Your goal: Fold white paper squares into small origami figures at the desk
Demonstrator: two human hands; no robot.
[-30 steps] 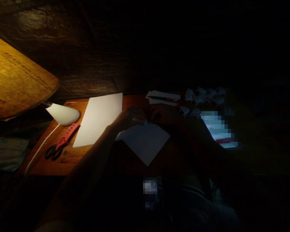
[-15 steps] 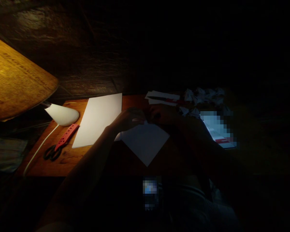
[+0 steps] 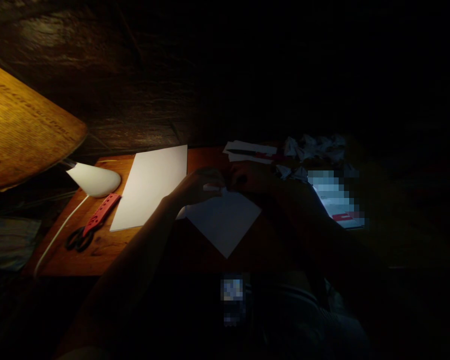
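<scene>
A white square sheet of paper [image 3: 225,222] lies cornerwise on the dim wooden table [image 3: 108,250]. My left hand [image 3: 202,184] and my right hand [image 3: 251,177] meet at its far corner. Both have curled fingers pressing or pinching the paper's top edge. The room is very dark, so the fingertips are hard to make out.
A larger white sheet [image 3: 150,186] lies to the left. Red-handled scissors [image 3: 92,222] and a white lamp [image 3: 93,180] with its cord sit at the table's left end. Crumpled paper pieces [image 3: 315,147], flat paper strips [image 3: 251,150] and a lit screen [image 3: 335,197] lie at the right.
The view has drifted slightly. My hands stay on the paper's far corner, with barely any visible movement.
</scene>
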